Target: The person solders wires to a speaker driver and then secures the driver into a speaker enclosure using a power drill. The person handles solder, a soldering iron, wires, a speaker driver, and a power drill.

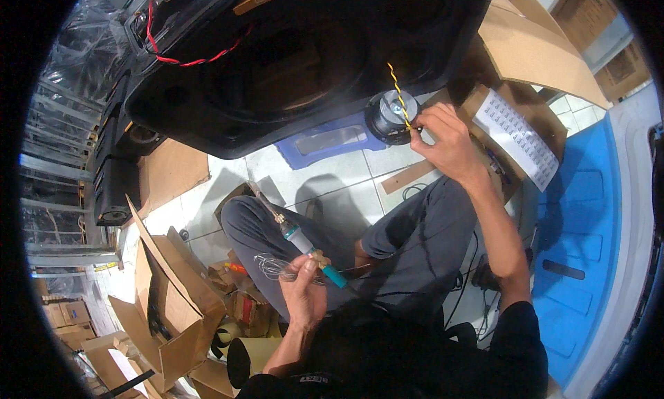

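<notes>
My left hand (302,288) is closed around a soldering iron (299,240) with a teal and white handle, held above my lap. Its tip points up and away from me, and a loose coil of thin solder wire (271,266) is gripped along with it. My right hand (446,137) pinches the lower end of a twisted yellow-and-black wire (396,88) against the edge of a round speaker driver (393,113). The driver has a silver magnet face and a black rim. Whether the wire touches a terminal there is hidden by my fingers.
A large black speaker cabinet (290,74) spans the far side, with a red-and-black wire (200,59) on it. Below it is a blue plastic stool (325,142). Cardboard boxes (180,288) crowd the left. A printed label sheet (515,137) and a blue plastic panel (574,226) lie right.
</notes>
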`<state>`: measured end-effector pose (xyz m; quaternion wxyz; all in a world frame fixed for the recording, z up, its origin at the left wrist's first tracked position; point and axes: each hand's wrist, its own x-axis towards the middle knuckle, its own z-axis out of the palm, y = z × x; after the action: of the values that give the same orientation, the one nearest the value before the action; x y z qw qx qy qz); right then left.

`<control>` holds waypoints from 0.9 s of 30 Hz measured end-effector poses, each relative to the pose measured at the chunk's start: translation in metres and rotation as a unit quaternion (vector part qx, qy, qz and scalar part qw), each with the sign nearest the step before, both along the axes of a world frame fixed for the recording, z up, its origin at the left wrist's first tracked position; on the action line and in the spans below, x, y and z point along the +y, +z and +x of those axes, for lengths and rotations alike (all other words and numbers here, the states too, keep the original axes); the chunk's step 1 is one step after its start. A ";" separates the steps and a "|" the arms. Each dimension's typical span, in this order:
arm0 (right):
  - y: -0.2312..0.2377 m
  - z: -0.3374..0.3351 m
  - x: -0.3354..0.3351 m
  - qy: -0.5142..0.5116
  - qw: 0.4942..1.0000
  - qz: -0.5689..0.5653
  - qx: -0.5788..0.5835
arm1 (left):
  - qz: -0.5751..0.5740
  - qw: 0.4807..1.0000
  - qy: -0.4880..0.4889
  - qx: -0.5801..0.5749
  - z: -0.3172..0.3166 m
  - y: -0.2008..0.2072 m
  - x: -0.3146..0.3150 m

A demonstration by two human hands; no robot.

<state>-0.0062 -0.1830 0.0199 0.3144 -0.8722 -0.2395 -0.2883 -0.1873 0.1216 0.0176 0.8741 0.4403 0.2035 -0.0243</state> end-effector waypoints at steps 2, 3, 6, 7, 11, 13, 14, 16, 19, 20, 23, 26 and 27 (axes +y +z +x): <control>-0.002 -0.001 0.001 -0.012 1.000 0.006 -0.003 | 0.004 1.000 0.001 -0.001 0.000 0.000 0.000; -0.004 -0.001 0.003 -0.017 1.000 0.009 -0.009 | 0.005 1.000 0.000 -0.002 0.000 0.000 0.000; -0.006 -0.003 0.006 -0.035 0.999 0.014 -0.016 | 0.007 1.000 -0.001 0.000 0.000 -0.001 0.000; -0.007 -0.004 0.008 -0.043 0.999 0.019 -0.018 | -0.002 1.000 0.003 -0.003 0.000 -0.001 0.001; -0.008 -0.012 0.015 -0.097 0.995 0.019 -0.023 | 0.015 1.000 0.001 0.003 0.000 -0.001 0.000; -0.008 -0.015 0.017 -0.113 0.993 0.006 -0.024 | 0.008 1.000 0.006 0.005 0.000 -0.002 -0.001; -0.008 -0.015 0.018 -0.117 0.993 0.006 -0.025 | 0.015 1.000 0.000 0.006 0.000 -0.002 -0.001; -0.008 -0.014 0.020 -0.123 0.992 0.007 -0.028 | 0.004 1.000 0.000 0.000 0.000 -0.002 0.000; -0.010 -0.012 0.020 -0.110 0.993 0.012 -0.047 | 0.001 1.000 0.005 -0.001 0.000 -0.002 0.001; -0.010 -0.012 0.020 -0.107 0.993 0.012 -0.044 | 0.008 1.000 0.003 0.002 0.000 -0.002 0.001; -0.011 -0.013 0.019 -0.101 0.994 0.016 -0.044 | 0.004 1.000 0.004 0.003 -0.001 -0.003 0.000; -0.012 -0.013 0.021 -0.103 0.993 0.021 -0.050 | 0.000 1.000 -0.001 0.001 -0.002 -0.003 0.000; -0.012 -0.012 0.021 -0.105 0.993 0.024 -0.048 | -0.001 1.000 -0.001 0.002 -0.002 -0.003 0.000</control>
<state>-0.0186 -0.1616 0.0076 0.2914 -0.8699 -0.1541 -0.3669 -0.1888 0.1218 0.0143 0.8741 0.4398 0.2046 -0.0266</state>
